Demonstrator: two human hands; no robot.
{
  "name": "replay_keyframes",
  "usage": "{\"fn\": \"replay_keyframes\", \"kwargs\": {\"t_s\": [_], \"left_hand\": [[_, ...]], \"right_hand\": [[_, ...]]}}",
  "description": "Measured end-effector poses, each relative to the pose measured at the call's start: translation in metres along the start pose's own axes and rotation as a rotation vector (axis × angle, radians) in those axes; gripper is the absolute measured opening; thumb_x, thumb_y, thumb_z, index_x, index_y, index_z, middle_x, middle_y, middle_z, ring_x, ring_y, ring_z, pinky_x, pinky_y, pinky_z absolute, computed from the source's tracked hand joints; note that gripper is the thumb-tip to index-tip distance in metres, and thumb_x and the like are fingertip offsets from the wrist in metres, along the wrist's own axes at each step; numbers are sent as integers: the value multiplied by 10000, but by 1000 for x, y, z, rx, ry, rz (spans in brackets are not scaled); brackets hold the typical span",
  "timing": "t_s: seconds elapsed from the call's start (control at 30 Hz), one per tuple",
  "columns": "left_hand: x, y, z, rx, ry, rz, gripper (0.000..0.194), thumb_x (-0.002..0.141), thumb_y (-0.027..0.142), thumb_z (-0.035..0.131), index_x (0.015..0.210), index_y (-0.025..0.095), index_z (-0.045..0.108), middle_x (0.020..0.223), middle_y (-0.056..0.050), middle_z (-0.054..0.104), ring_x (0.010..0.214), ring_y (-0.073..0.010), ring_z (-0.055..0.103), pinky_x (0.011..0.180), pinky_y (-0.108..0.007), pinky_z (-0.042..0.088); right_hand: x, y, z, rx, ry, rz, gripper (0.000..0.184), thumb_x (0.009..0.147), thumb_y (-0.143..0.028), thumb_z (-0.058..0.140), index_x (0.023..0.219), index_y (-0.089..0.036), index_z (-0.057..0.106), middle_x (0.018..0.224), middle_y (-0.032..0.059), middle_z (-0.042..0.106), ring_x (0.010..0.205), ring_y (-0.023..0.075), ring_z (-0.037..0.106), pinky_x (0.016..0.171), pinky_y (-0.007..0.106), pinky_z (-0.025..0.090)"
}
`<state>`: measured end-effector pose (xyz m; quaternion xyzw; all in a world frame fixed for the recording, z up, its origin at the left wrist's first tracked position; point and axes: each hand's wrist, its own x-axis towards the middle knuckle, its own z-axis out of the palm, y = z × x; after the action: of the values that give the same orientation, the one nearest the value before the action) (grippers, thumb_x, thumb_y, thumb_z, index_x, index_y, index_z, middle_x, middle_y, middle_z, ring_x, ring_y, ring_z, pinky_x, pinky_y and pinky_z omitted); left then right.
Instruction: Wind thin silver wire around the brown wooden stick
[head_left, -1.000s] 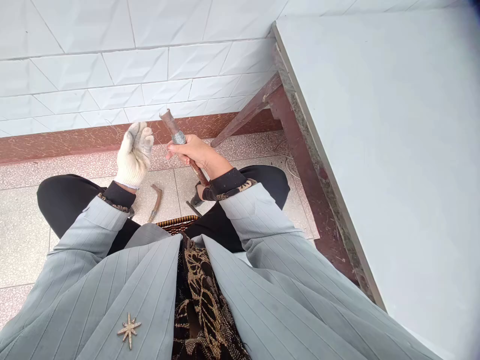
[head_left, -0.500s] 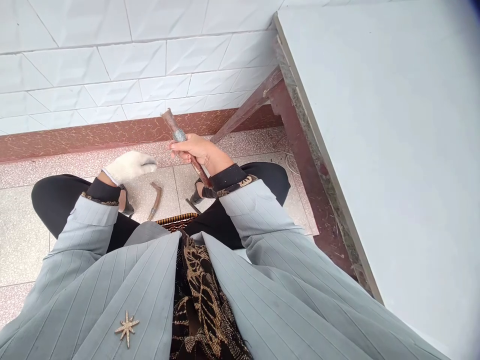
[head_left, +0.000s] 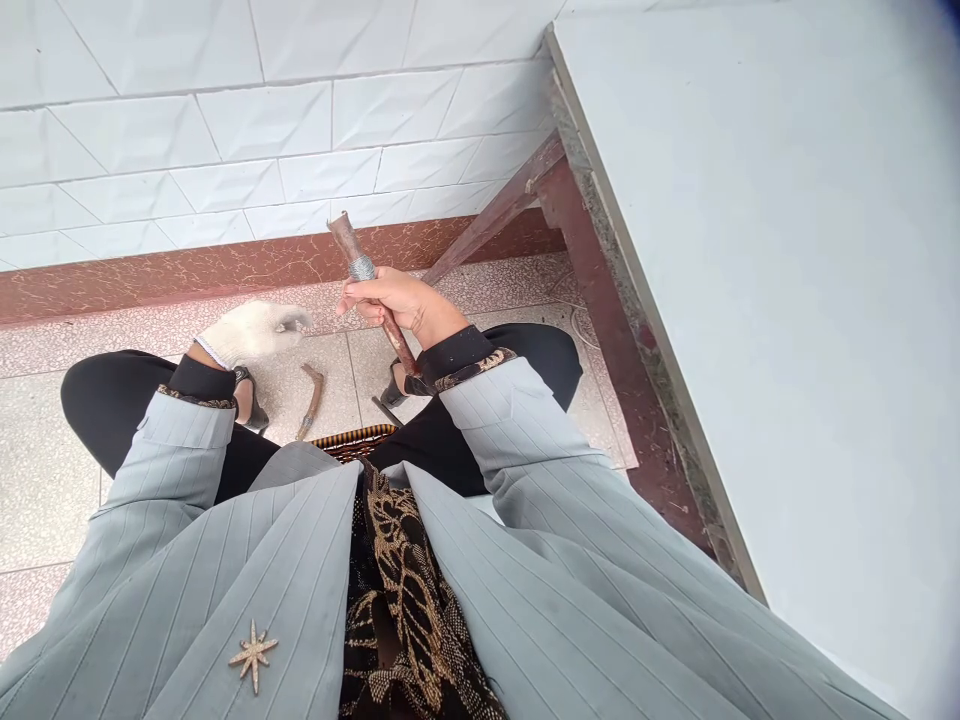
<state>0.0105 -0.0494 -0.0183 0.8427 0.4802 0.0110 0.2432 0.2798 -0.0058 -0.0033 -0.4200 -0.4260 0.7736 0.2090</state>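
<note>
My right hand (head_left: 397, 297) is bare and wrapped around a wooden stick (head_left: 346, 238), which tilts up and to the left. Thin grey wire (head_left: 361, 268) is wound in a tight band around the stick, just above my fingers. To the left, my left hand (head_left: 259, 330) wears a white knit glove and hangs apart from the stick. Its fingers are curled together in a pinch; whatever they hold, if anything, is too fine to make out. Below it, a short bent stick (head_left: 310, 402) lies on the floor tiles.
The woven edge of a seat (head_left: 352, 441) shows between my legs. A white-topped table (head_left: 750, 250) with a reddish-brown frame (head_left: 600, 270) stands close on my right. Ahead is a white tiled wall (head_left: 262, 120). Loose thin strands lie on the floor near the table leg.
My left hand has shifted slightly left and turned a little, its fingertips showing a small gap. The stick in my right hand has moved a touch up and right.
</note>
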Motion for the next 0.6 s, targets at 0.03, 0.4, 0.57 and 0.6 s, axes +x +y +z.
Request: {"fn": "replay_keyframes", "kwargs": {"t_s": [0.03, 0.4, 0.57, 0.6], "left_hand": [[-1, 1, -1, 29, 17, 3, 352, 941, 408, 555, 1152, 282, 808, 1009, -43, 799, 1048, -262, 726, 1140, -522, 458], [6, 26, 3, -1064, 430, 124, 917, 882, 876, 553, 1604, 317, 467, 1620, -148, 557, 1532, -410, 503, 1204, -647, 457], [3, 43, -3, -1232, 580, 66, 685, 957, 864, 418, 1272, 313, 678, 1312, -105, 746, 1380, -348, 642, 1055, -589, 579], [2, 42, -4, -1227, 611, 40, 651, 971, 855, 397, 1165, 307, 691, 1143, -88, 775, 1262, -317, 704, 986, -548, 611]], "right_hand": [[0, 0, 0, -3, 10, 5, 178, 942, -89, 652, 868, -181, 519, 750, 83, 770, 405, 29, 282, 361, 145, 275], [-8, -6, 10, -183, -49, 91, 176, 803, -4, 693, 931, -121, 659, 724, 79, 765, 377, 25, 318, 334, 148, 269], [-5, -2, 2, -160, -96, 45, 155, 831, -53, 688, 976, -107, 677, 709, 49, 743, 376, 27, 321, 349, 161, 284], [-3, -1, -1, -147, -93, 30, 161, 834, -63, 693, 988, -109, 677, 708, 40, 737, 380, 28, 316, 353, 166, 289]]}}
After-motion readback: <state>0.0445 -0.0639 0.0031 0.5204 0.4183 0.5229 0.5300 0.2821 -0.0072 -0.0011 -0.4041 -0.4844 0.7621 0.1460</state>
